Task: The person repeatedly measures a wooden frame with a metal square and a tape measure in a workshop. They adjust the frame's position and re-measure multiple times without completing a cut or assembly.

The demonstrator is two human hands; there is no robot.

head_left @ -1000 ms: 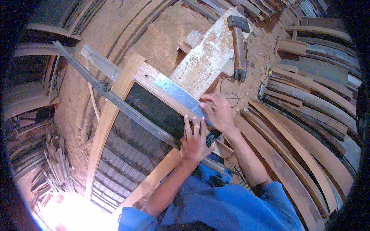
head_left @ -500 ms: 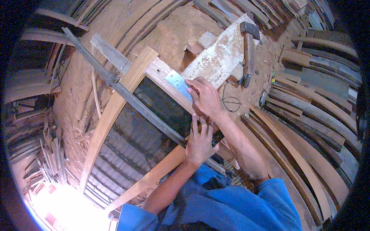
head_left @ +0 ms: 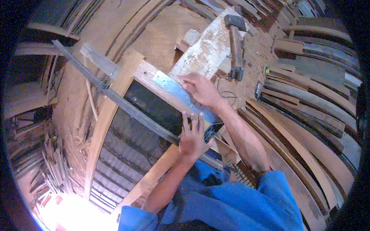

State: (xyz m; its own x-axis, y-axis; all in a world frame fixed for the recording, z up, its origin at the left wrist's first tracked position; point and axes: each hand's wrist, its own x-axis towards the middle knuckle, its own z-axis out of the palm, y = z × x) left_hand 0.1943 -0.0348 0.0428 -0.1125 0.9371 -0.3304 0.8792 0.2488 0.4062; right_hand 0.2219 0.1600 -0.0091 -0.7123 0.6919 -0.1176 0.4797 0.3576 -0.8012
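A flat shiny metal blade (head_left: 168,85) with a small hole near its far end lies along the pale wooden rail (head_left: 148,72) of a frame. Over the blade's far edge is my right hand (head_left: 201,89), fingers curled and thumb drawn in; blur hides whatever may be between the fingertips. My left hand (head_left: 191,138) rests at the near end of this rail, its fingers stretched out and apart, their tips at the rail's edge. Beside its thumb a dark piece (head_left: 212,132) shows, partly covered. The wooden frame (head_left: 101,133) surrounds a dark reflective panel (head_left: 135,144).
A long dark bar (head_left: 129,107) crosses over the frame. Beyond my right hand, a whitish, dusty board (head_left: 204,52) carries a hammer-like tool (head_left: 236,48) with a wooden handle. Curved-looking planks (head_left: 293,154) are stacked at the right. Sawdust (head_left: 158,40) covers the ground behind.
My right hand's fingertips have shifted off the metal blade's face toward its far edge, exposing more of the blade. My left hand keeps its place by the rail. The whole view has shifted slightly.
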